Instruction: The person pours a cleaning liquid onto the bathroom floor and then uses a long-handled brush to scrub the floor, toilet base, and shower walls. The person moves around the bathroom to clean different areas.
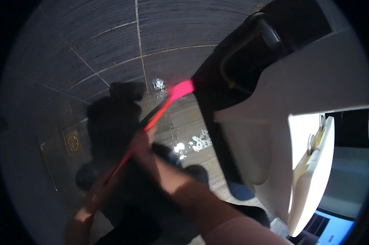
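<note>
**Two-Handed Hold, Tight Corner: Short + Steady**

The pink-headed brush runs diagonally, approx. 8 o'clock up to 12, w/ its pink head just above centre. The right hand, at 8, grips the red-orange handle partway down; the left hand, farther out on roughly the same line, looks wrapped round the lower end, tho' blur + shade hide its fingers. Can't tell if the bristles are touching a surface or just off it.

The head sits nr the white toilet, which fills 2 to 5 o'clock. A thin hose loops at 1, so strokes shd prob. stay short there, b/c a long swing cd snag it. Best to let the right hand steer + press while the left drives from the end; elbows loose, head flat.

White foam lies in 2 patches: a small one at 11, beside the head, and a bigger one at 5, on the floor. Worth working both, pulling twd the drain nr 9 if poss. Floor looks wet + shiny, so watch footing. Grout lines on the dark tiles at 12 likely need extra pressure.
</note>
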`<state>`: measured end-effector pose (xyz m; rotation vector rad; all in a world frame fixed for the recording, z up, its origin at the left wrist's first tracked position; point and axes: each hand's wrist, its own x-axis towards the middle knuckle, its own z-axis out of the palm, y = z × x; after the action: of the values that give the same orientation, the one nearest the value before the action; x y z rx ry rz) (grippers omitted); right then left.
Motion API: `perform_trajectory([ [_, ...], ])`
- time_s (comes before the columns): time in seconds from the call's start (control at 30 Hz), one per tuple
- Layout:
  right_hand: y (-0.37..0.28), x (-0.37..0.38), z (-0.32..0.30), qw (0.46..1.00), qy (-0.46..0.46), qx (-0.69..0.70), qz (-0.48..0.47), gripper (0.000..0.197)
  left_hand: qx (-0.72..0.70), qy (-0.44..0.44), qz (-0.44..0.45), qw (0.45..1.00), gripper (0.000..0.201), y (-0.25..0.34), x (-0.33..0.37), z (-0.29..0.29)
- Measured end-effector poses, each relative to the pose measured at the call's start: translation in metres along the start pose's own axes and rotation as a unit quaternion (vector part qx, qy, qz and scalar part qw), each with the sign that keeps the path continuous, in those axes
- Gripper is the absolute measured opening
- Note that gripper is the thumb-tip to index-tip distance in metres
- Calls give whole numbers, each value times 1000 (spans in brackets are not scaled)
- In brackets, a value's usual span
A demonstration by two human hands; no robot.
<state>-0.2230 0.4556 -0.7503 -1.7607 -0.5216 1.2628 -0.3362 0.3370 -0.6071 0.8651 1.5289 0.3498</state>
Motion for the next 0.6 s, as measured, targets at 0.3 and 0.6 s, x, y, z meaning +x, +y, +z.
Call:
perform_trajectory([
  [0.3, 58, -56, 51, 974, -147, 164, 55, 22, 74, 77, 37, 994, 37, -50, -51, -57],
  [0.6, 33, -15, 29, 978, -126, 159, 53, 40, 142, 15, 10, 990, 36, -29, -17, -36],
])
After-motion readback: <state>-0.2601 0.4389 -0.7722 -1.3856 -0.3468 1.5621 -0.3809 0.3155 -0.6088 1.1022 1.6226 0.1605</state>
